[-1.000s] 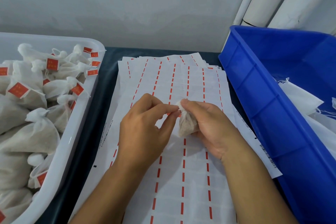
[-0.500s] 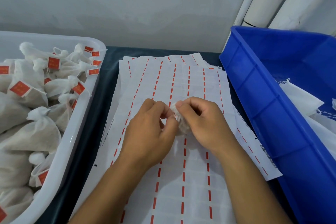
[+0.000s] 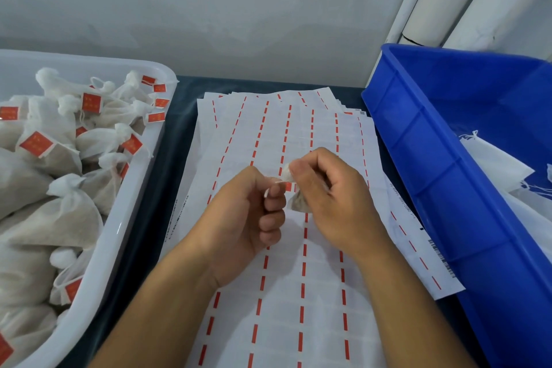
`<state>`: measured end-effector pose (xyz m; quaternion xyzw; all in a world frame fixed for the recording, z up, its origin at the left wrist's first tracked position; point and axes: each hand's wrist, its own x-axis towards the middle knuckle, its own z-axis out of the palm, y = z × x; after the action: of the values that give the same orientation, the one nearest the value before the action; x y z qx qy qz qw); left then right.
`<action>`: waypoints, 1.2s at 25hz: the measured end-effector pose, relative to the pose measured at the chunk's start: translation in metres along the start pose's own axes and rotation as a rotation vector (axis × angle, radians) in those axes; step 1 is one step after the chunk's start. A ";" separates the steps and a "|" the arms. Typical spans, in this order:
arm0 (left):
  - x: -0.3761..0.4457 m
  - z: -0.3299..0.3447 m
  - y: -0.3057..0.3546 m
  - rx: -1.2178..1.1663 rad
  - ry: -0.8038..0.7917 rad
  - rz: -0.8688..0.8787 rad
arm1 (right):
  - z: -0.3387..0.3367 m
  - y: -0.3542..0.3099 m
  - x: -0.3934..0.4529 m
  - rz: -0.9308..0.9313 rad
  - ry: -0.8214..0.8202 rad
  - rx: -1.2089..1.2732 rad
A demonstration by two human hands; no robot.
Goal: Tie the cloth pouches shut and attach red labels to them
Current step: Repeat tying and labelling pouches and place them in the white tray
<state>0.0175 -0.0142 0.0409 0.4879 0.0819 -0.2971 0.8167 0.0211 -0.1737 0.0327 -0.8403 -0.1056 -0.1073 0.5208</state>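
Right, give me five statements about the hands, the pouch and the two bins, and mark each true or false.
1. The right hand holds a small cloth pouch. True.
2. The left hand rests flat on the label sheets. False: it is curled, pinching a white string at the pouch's neck.
3. The white bin holds pouches with red labels. True.
4. The blue bin stands on the person's left. False: it stands on the right.
5. The held pouch lies in the white bin. False: it is above the sheets.

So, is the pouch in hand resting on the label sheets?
No: the right hand holds the pouch up above the label sheets, while the left hand pinches its string.
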 end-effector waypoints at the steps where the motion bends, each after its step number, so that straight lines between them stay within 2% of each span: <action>1: 0.000 0.000 0.002 -0.059 -0.010 -0.005 | 0.000 0.000 -0.001 0.013 -0.020 0.009; 6: -0.004 0.001 0.007 -0.265 0.020 0.056 | -0.002 -0.004 -0.003 -0.051 -0.102 -0.060; 11: -0.007 0.003 0.010 -0.303 0.042 0.164 | 0.000 -0.002 -0.003 -0.083 -0.077 -0.147; 14: -0.008 0.003 0.011 -0.238 0.072 0.235 | 0.000 -0.004 -0.002 -0.046 -0.052 -0.194; 19: -0.003 0.004 0.005 0.046 0.286 0.401 | -0.001 -0.005 -0.003 0.065 -0.144 -0.209; 25: -0.002 0.002 0.004 -0.144 0.211 0.400 | 0.003 -0.009 0.000 0.118 -0.209 -0.273; 27: -0.003 0.001 0.005 -0.075 0.259 0.387 | -0.004 -0.008 0.001 0.180 -0.243 -0.266; 30: 0.000 0.003 0.007 0.105 0.460 0.323 | -0.033 0.006 0.006 0.338 -0.073 -0.458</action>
<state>0.0207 -0.0140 0.0474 0.5911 0.1708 -0.0482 0.7869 0.0257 -0.2058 0.0438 -0.9450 0.0442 -0.0100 0.3239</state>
